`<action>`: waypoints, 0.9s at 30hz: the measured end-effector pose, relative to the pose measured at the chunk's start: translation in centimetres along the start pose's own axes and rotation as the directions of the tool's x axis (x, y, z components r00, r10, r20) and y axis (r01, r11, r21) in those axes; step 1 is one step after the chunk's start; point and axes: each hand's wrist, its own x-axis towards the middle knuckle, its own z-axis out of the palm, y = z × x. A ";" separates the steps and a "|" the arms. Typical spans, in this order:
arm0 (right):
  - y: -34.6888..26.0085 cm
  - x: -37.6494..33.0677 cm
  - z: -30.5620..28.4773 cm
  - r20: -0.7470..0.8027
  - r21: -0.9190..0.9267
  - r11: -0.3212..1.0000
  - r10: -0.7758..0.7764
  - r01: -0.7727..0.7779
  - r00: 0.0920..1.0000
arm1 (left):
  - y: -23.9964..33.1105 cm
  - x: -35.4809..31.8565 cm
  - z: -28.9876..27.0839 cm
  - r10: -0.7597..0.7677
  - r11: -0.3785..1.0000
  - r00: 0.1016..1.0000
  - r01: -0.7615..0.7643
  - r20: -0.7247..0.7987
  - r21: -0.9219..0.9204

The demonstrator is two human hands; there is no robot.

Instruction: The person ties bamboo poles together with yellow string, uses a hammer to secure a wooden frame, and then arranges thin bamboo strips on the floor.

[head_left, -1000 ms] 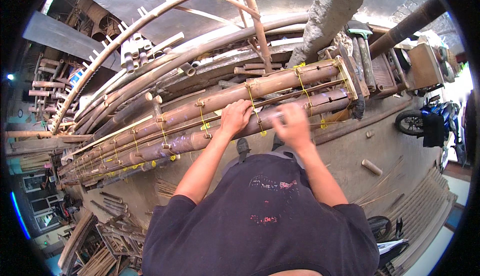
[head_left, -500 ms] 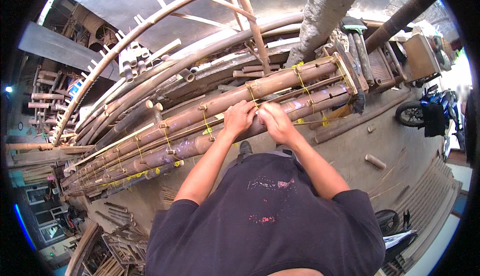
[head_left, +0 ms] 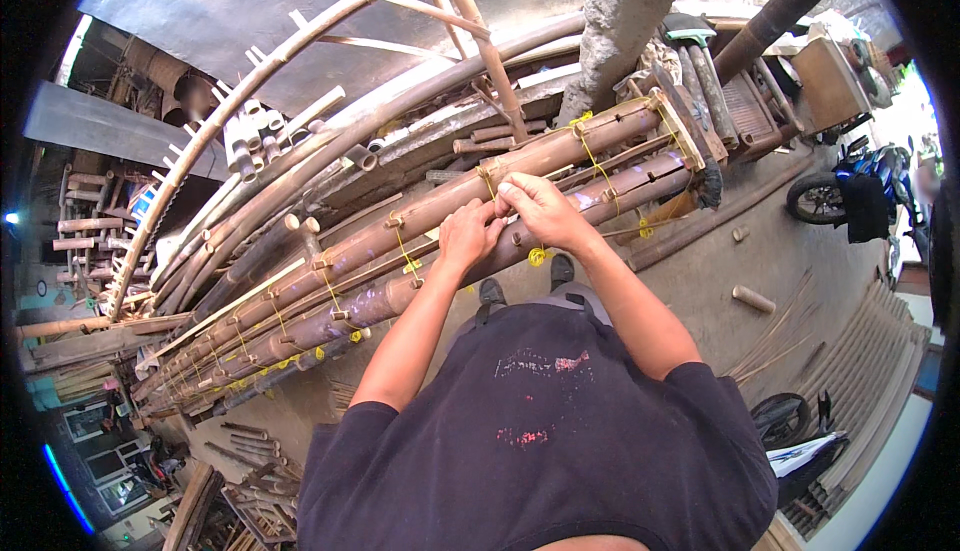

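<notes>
Head view: both hands working at a yellow cord binding on a bundle of bamboo poles.

The left hand [head_left: 468, 234] is resting closed over the bamboo pole bundle [head_left: 420, 221], fingers curled on the upper pole. The right hand [head_left: 540, 209] is pinching the yellow cord [head_left: 489, 182] between thumb and fingertips, just beside the left hand. A loose yellow cord end [head_left: 537, 256] is hanging just below the right hand. A motorcycle [head_left: 850, 196] is standing well apart, to the right.
</notes>
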 end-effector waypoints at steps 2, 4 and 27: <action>-0.3 0.1 0.3 0.007 0.032 0.999 -0.002 0.002 1.000 | -0.4 -0.1 -0.1 -0.005 0.999 1.000 0.004 -0.009 -0.038; -0.1 0.3 0.2 0.004 -0.017 1.000 -0.004 0.005 1.000 | -1.4 -0.1 0.3 0.033 0.992 0.999 -0.038 -0.036 -0.122; 6.7 -8.3 2.6 0.373 -0.674 0.733 0.223 0.098 0.901 | -1.8 -0.7 1.1 0.078 0.989 0.987 -0.094 -0.138 -0.110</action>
